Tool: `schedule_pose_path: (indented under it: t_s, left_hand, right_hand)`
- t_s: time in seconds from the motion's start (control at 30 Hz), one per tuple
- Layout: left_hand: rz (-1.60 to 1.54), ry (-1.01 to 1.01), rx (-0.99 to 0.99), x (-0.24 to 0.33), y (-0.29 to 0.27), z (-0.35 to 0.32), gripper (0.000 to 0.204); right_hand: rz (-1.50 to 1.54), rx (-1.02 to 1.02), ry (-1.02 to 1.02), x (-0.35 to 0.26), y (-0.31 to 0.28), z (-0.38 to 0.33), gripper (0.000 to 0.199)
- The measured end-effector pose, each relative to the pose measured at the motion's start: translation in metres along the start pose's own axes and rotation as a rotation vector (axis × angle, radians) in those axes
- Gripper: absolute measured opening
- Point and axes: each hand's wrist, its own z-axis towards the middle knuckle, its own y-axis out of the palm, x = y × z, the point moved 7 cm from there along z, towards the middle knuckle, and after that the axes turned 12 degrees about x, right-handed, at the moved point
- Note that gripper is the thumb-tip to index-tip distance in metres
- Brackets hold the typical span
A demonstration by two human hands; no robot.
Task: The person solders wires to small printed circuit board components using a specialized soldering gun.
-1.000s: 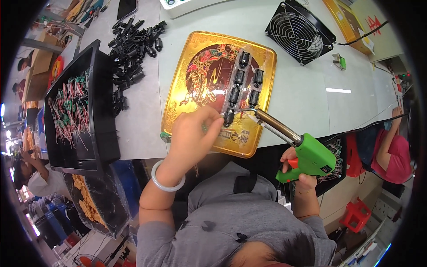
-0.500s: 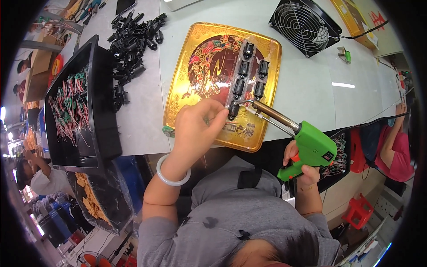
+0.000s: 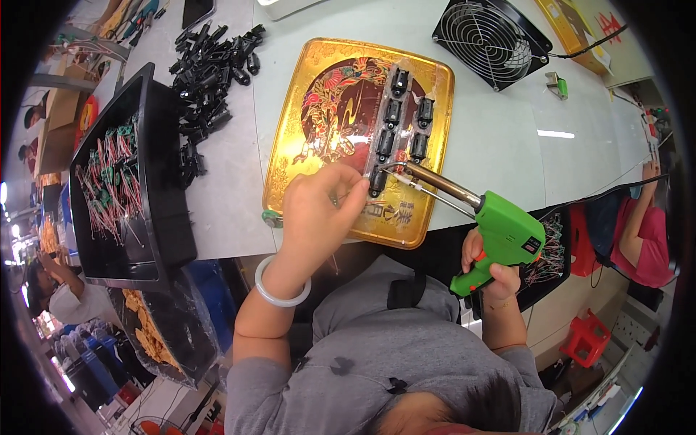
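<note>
My left hand (image 3: 325, 206) is pinched closed beside the lowest black plastic housing (image 3: 378, 183) on the golden tray (image 3: 283, 163). A thin wire (image 3: 335, 264) trails below this hand and seems to run up into the pinch, which is mostly hidden. My right hand (image 3: 500, 284) grips a green soldering gun (image 3: 509, 230), a finger by its orange trigger. The gun's bent metal tip (image 3: 395, 167) is at that same housing, close to my left fingertips. Several more black housings (image 3: 399, 83) stand in two rows on clear strips across the tray.
Left of the tray lies a heap of black housings (image 3: 210, 80). A black crate (image 3: 156, 181) holds green boards with red and white wires (image 3: 109, 181). A black fan (image 3: 493, 42) stands at the back right. Another person (image 3: 641, 239) sits at the far right.
The whole view has shifted slightly. My left hand, the soldering gun and the housing keep nearly the same positions relative to each other.
</note>
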Motion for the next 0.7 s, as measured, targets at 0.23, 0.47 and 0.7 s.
schedule_pose_path:
  t_s: [0.23, 0.47, 0.7]
  left_hand:
    - [-0.019, -0.03, 0.004, 0.003, -0.001, 0.0, 0.01]
    - [-0.018, -0.035, -0.004, 0.002, 0.0, 0.0, 0.009]
    - [-0.021, -0.016, 0.008, 0.003, 0.0, 0.0, 0.009]
  right_hand:
    - [-0.009, 0.0, 0.074, 0.006, 0.0, -0.001, 0.041]
    - [-0.01, -0.01, 0.095, 0.011, -0.003, -0.004, 0.04]
    - [0.015, -0.016, 0.094, 0.014, -0.001, -0.009, 0.039]
